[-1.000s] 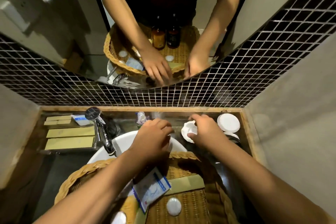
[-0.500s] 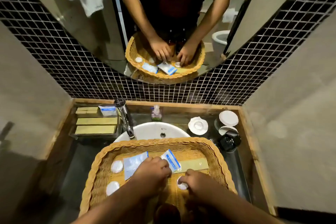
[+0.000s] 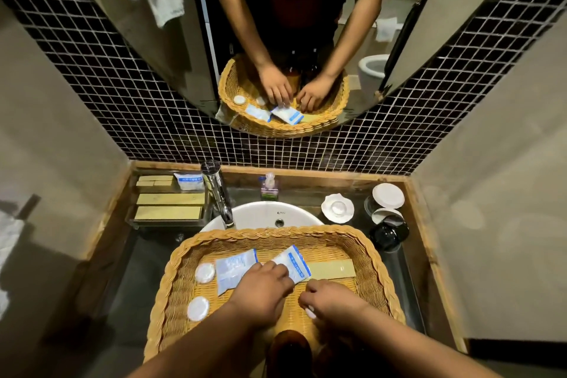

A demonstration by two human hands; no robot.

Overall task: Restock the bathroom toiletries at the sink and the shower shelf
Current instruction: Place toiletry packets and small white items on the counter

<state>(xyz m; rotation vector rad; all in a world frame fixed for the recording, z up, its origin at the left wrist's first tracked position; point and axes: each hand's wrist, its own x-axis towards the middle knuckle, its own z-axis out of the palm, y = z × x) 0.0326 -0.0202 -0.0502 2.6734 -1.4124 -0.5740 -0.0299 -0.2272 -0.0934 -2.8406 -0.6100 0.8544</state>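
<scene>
Restocking looks partway: tray and dish already hold supplies, while in the basket over the sink left hand pinches a sachet and right hand curls over a disc, grip unclear.

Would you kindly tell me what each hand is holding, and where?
The left hand pinches the sachet at its near corner; the right hand curls round a small white disc, mostly hidden.

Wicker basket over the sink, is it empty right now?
No, the wicker basket holds blue-and-white sachets, round white soaps and a flat tan box.
</scene>
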